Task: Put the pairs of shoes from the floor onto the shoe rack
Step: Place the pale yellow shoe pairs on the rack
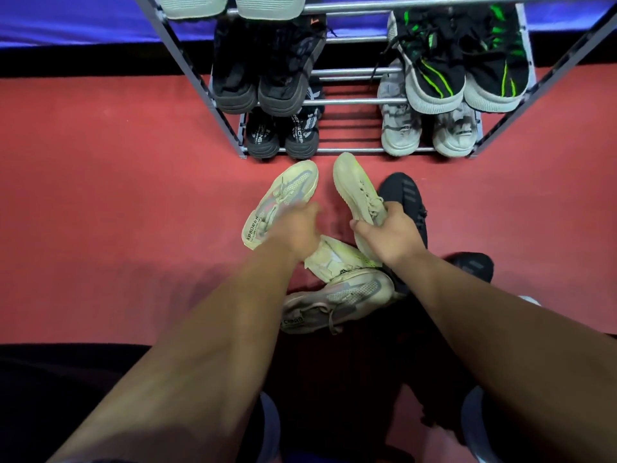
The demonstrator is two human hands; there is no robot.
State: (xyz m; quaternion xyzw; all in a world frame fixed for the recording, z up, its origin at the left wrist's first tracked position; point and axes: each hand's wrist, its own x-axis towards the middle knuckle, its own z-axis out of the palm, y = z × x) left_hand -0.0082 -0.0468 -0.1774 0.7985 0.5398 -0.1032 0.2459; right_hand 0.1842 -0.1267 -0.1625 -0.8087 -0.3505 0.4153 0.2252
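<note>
Two cream sneakers lie toe-first toward the metal shoe rack [354,101] on the red floor. My right hand [390,235] is shut on the heel end of the right cream sneaker [357,185], which is tilted on its side. My left hand [293,228] is blurred and lies over the heel opening of the left cream sneaker [287,192], fingers spread; the shoe itself looks sharp and still. Two more cream sneakers [340,295] are heaped just behind my hands. A black sneaker [405,195] lies under my right wrist, and another black sneaker [474,265] sits farther right.
The rack holds a black pair [260,81], a black and green pair [464,68], a dark pair [280,135] and a grey pair [400,132] at the bottom, and pale soles [233,5] on top. The shelves' middle bars [350,150] are bare. My knees are below.
</note>
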